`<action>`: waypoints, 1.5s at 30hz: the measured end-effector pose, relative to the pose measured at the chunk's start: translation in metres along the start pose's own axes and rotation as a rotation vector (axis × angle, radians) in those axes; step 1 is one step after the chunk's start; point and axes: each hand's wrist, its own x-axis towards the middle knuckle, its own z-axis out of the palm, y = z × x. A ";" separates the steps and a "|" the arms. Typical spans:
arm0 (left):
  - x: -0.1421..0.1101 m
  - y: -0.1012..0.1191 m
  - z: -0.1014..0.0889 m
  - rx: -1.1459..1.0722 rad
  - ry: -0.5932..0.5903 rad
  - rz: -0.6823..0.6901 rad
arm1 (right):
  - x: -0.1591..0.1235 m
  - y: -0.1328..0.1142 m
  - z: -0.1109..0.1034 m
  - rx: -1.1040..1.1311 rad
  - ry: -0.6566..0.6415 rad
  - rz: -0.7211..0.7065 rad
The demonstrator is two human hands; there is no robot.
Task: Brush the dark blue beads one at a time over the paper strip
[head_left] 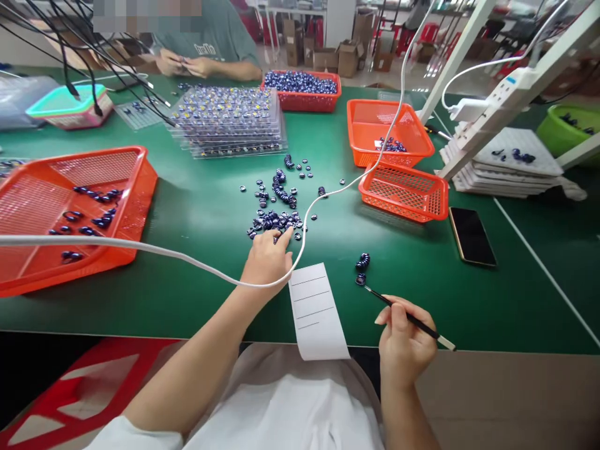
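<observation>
My left hand (pixel 268 257) reaches to the near edge of a pile of small dark blue shiny beads (pixel 276 221), fingers stretched and touching them; it does not seem to grip any. My right hand (pixel 407 334) is closed around a thin black brush (pixel 419 323), held like a pen. Its tip points at a dark blue bead (pixel 360 279) at the near end of a short curved row of beads (pixel 362 261). Between my hands lies a white paper strip (pixel 313 300) with ruled lines, its near end curling over the table edge.
A white cable (pixel 206 267) crosses above my left wrist. Orange baskets (pixel 140 215) (pixel 389 119) (pixel 405 194) stand left and right, a red basket (pixel 309 103) of beads behind. Stacked clear trays (pixel 229 125) sit ahead. A phone (pixel 472 236) lies right. Another person sits opposite.
</observation>
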 end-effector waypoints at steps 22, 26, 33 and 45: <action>0.003 0.098 0.037 -0.268 -0.394 0.396 | 0.002 0.003 -0.003 0.134 0.068 0.041; 0.005 0.095 0.038 -0.316 -0.412 0.357 | 0.002 0.004 -0.004 0.142 0.050 0.037; 0.003 0.089 0.041 -0.337 -0.357 0.433 | 0.002 0.004 -0.004 0.096 0.043 0.053; -0.005 0.063 0.025 -0.523 -0.233 0.416 | 0.003 0.004 -0.003 0.068 0.006 0.028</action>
